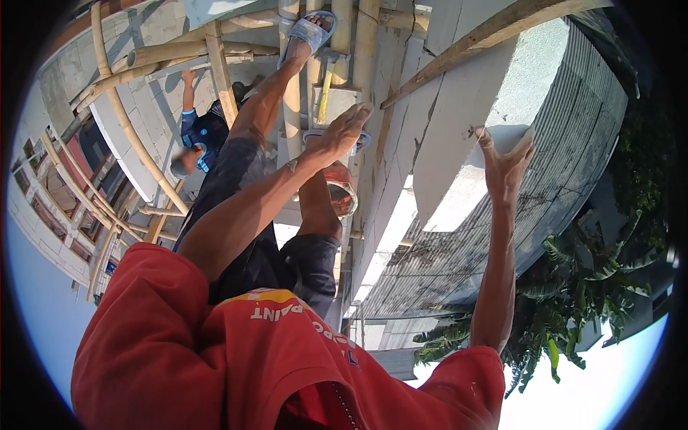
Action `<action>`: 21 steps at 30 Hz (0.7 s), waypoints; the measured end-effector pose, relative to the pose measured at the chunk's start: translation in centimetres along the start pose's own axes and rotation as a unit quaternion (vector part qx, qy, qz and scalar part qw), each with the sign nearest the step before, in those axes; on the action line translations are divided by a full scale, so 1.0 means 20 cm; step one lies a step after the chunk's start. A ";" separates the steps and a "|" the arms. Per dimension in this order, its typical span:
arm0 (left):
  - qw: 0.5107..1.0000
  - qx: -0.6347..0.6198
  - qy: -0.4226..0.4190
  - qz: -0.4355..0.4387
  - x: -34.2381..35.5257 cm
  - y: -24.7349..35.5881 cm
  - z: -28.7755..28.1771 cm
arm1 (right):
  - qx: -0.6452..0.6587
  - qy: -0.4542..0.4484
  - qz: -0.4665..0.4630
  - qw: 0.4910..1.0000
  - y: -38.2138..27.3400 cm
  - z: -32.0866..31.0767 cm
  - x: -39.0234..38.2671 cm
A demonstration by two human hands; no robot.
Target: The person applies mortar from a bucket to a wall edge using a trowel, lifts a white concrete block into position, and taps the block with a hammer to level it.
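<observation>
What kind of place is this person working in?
Most likely a building site, apparently up off the ground: bamboo poles form what looks like scaffolding, a pale block wall runs along the person's right, and a corrugated roof shows beyond it.

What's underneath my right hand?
Your right hand is over a white block, whose sunlit surface shows just beyond the hand. The part directly beneath the hand is covered, so I can't see what's there.
</observation>
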State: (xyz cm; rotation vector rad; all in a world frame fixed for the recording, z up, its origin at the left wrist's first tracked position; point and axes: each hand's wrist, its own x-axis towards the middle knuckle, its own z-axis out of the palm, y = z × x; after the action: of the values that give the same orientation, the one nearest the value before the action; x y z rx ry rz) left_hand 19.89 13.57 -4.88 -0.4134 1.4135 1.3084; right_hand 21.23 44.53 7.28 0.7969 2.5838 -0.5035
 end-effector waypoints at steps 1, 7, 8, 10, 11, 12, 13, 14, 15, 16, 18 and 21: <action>0.999 -0.024 -0.022 -0.002 0.00 0.08 0.11 | 0.002 -0.004 0.008 1.000 0.06 -0.01 -0.04; 0.980 0.087 -0.065 0.169 0.29 0.17 0.42 | 0.393 -0.099 0.384 0.830 0.62 0.16 -0.64; 0.979 0.092 -0.069 0.169 0.30 0.21 0.45 | 0.432 -0.118 0.452 0.771 0.69 0.21 -0.77; 0.980 0.116 -0.097 0.132 0.31 0.31 0.47 | 0.611 -0.151 0.516 0.582 0.63 0.30 -0.92; 0.979 0.127 -0.113 0.110 0.30 0.33 0.49 | 0.613 -0.149 0.520 0.576 0.55 0.32 -0.93; 0.978 0.137 -0.129 0.088 0.29 0.36 0.51 | 0.675 -0.111 0.500 0.532 0.48 0.36 -0.92; 0.977 0.145 -0.144 0.067 0.28 0.36 0.52 | 0.730 -0.071 0.475 0.486 0.42 0.36 -0.91; 0.976 0.150 -0.146 0.066 0.30 0.33 0.51 | 0.733 -0.069 0.475 0.481 0.41 0.36 -0.90; 0.975 0.145 -0.163 0.044 0.32 0.31 0.50 | 0.732 -0.045 0.519 0.439 0.40 0.35 -0.89; 0.974 0.139 -0.179 0.024 0.36 0.28 0.49 | 0.729 -0.020 0.558 0.396 0.40 0.36 -0.88; 0.971 0.112 -0.202 0.057 0.43 0.20 0.46 | 0.733 -0.031 0.553 0.395 0.40 0.36 -0.88; 0.964 0.097 -0.221 0.115 0.46 0.16 0.47 | 0.729 -0.029 0.557 0.398 0.39 0.37 -0.86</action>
State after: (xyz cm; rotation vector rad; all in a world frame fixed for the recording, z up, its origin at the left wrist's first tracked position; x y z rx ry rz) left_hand 18.70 26.32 -9.20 0.1754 1.2151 1.3281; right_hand 40.84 39.55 7.11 2.4006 0.2258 -2.0235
